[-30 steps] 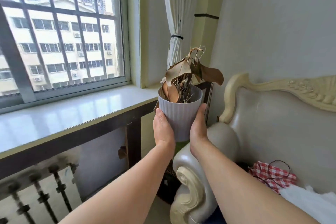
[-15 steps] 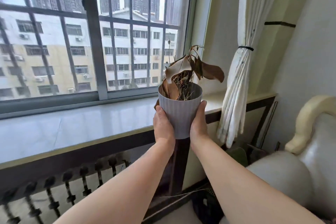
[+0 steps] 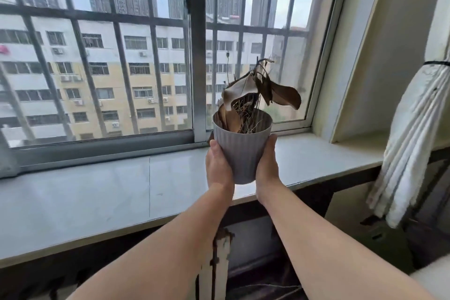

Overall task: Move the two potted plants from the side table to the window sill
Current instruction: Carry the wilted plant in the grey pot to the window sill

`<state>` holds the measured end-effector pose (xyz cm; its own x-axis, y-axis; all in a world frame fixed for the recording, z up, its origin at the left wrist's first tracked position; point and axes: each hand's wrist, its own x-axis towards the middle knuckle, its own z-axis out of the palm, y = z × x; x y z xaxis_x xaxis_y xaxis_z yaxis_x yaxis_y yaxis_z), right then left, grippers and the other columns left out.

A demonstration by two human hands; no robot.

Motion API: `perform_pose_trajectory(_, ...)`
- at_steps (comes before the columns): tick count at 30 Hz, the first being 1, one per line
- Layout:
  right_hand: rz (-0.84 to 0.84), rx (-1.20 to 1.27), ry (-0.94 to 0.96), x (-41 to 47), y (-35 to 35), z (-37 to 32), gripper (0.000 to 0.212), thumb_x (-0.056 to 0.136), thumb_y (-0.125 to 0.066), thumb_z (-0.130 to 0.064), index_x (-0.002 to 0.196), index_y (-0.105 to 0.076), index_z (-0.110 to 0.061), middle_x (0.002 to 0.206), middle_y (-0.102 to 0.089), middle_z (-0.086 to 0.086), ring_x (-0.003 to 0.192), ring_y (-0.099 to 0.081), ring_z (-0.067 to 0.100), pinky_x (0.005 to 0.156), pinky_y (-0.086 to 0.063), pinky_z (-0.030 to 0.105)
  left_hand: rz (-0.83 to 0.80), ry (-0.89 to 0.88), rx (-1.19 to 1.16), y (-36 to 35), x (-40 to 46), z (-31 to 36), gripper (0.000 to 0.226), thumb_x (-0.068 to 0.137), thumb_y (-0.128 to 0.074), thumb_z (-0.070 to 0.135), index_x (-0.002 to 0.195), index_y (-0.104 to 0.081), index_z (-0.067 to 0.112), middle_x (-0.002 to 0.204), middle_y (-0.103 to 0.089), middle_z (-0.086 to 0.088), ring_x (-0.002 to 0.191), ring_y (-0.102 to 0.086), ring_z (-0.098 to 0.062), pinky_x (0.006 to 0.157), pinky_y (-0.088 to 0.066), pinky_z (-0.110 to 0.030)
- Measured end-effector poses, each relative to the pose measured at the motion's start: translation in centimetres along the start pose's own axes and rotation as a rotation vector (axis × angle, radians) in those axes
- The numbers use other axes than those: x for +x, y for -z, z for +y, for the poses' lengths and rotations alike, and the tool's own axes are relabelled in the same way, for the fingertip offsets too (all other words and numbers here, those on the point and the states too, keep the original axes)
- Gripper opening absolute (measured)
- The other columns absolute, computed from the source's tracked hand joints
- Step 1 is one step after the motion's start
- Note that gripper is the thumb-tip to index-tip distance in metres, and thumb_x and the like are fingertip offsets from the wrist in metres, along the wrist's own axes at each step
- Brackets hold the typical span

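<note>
A grey ribbed pot (image 3: 242, 151) with a dried brown plant (image 3: 260, 90) is held upright in the air, above the front part of the window sill (image 3: 102, 192). My left hand (image 3: 219, 168) presses its left side and my right hand (image 3: 266, 164) its right side. The pot's base hangs clear of the sill's pale glossy surface. The second potted plant and the side table are out of view.
A barred window (image 3: 194, 56) runs behind the sill. A tied white curtain (image 3: 409, 143) hangs at the right, over the sill's right end. A dark wooden frame (image 3: 314, 192) and a radiator (image 3: 219, 263) sit under the sill.
The view has swung left from the sofa to face the window. Both hands have carried the pot over the sill, and the sofa has left the frame.
</note>
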<state>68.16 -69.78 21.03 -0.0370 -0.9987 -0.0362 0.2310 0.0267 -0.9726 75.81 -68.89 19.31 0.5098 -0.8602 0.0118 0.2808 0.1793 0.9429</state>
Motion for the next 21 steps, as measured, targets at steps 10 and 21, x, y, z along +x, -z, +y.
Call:
perform_pose_trajectory(10,-0.156,-0.003,-0.075,5.3,-7.0,5.3,0.074,0.087,-0.023,-0.071,0.139,-0.047,-0.024,0.139,-0.055,0.003,0.111,-0.054,0.017,0.081,-0.043,0.025,0.098,-0.012,-0.036,5.9,7.2,-2.0,0.058,0.096,-0.018,0.052,0.137,-0.044,0.021,0.130,-0.050,0.000,0.113,-0.046,-0.016,0.089,-0.035,-0.030)
perform_pose_trajectory(21,-0.276,-0.002,-0.109,10.2,-9.7,12.5,0.071,0.091,-0.024,-0.064,0.142,-0.044,-0.019,0.143,-0.052,0.000,0.110,-0.046,0.008,0.090,-0.034,0.020,0.274,-0.079,0.098,9.8,12.6,-7.1,0.058,0.097,-0.017,0.049,0.137,-0.044,0.017,0.142,-0.047,-0.006,0.127,-0.042,-0.019,0.100,-0.028,-0.025)
